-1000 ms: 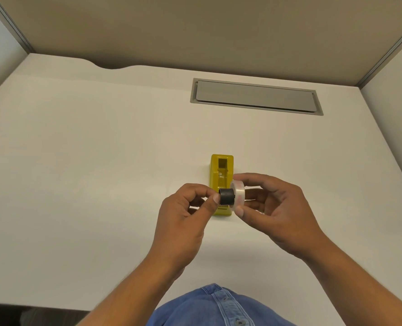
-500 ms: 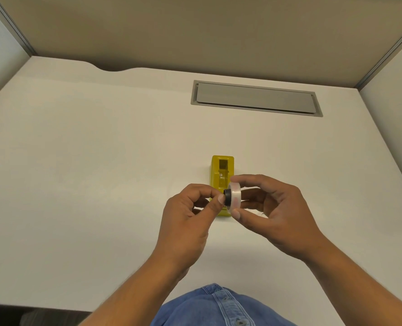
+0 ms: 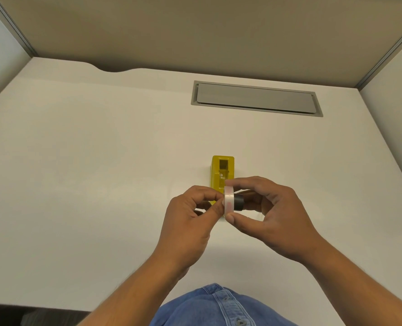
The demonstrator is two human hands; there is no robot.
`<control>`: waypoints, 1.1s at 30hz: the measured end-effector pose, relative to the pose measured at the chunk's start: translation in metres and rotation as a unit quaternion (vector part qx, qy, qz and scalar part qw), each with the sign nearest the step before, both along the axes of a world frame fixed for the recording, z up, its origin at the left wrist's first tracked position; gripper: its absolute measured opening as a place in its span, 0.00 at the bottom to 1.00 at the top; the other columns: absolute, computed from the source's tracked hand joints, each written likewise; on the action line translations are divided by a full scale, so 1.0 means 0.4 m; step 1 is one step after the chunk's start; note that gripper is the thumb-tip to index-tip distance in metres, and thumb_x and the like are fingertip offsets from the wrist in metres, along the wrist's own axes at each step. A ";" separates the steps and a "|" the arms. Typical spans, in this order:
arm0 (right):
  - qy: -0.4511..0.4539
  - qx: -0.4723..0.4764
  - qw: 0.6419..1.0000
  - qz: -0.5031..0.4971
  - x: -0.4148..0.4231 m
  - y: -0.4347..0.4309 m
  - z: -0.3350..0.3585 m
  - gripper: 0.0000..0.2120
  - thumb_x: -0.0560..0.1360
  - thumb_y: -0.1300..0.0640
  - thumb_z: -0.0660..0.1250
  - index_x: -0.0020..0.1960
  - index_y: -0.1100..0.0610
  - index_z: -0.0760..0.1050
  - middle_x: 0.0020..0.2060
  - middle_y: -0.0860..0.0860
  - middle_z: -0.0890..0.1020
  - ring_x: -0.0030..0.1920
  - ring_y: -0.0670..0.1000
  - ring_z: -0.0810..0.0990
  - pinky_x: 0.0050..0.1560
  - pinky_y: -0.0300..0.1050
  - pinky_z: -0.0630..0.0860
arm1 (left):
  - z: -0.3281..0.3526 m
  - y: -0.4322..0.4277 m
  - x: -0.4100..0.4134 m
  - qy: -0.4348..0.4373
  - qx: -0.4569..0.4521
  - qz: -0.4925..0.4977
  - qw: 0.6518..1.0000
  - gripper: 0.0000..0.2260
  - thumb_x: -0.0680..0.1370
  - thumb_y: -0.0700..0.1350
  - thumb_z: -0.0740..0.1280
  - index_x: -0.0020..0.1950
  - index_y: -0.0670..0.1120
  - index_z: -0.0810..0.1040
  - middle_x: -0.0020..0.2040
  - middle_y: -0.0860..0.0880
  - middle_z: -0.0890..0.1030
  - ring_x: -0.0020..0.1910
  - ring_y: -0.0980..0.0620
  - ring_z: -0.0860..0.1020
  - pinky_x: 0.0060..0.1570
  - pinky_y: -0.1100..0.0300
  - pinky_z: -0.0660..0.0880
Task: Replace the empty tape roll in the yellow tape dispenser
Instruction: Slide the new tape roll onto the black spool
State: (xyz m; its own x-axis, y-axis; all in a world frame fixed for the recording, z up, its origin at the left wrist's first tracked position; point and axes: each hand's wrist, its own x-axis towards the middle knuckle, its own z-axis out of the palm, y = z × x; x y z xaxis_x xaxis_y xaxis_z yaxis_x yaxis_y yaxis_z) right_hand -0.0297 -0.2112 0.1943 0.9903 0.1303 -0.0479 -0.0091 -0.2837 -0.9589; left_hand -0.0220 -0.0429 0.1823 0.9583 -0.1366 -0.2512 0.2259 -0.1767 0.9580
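The yellow tape dispenser (image 3: 223, 170) stands on the white desk (image 3: 96, 165), its open roll slot facing up and its near end hidden behind my hands. Just above that near end I hold a clear tape roll (image 3: 228, 203) on edge. My right hand (image 3: 277, 215) pinches the roll's rim between index finger on top and thumb underneath. A black hub (image 3: 239, 203) sits through the roll's centre and sticks out on its right side. My left hand (image 3: 188, 217) has thumb and index fingertips pressed together against the roll's left face, where the hub's other end is hidden.
A grey cable hatch (image 3: 256, 100) is set flush in the desk behind the dispenser. Beige partition walls (image 3: 195, 31) close in the back and both sides. My denim shirt (image 3: 219, 307) shows at the desk's near edge.
The black hub, held left of the roll by my left hand a second ago, has gone through the roll and now sticks out on the right. Both hands stayed over the dispenser's near end.
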 end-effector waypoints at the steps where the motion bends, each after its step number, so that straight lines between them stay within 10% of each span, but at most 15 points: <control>1: 0.000 0.001 1.000 -0.001 0.000 0.000 0.000 0.22 0.65 0.59 0.78 0.58 0.49 0.81 0.53 0.45 0.83 0.52 0.50 0.84 0.56 0.47 0.81 | 0.000 0.000 0.000 0.001 0.002 0.001 1.000 0.04 0.74 0.48 0.70 0.47 0.53 0.84 0.47 0.57 0.82 0.49 0.54 0.78 0.46 0.61 0.74; 33: -0.001 0.012 1.000 -0.024 0.013 -0.007 -0.010 0.21 0.65 0.57 0.76 0.57 0.50 0.80 0.52 0.49 0.84 0.49 0.53 0.84 0.51 0.45 0.82 | 0.003 0.005 0.006 0.021 -0.028 0.043 0.998 0.04 0.77 0.46 0.67 0.46 0.51 0.82 0.40 0.56 0.80 0.42 0.55 0.76 0.44 0.60 0.72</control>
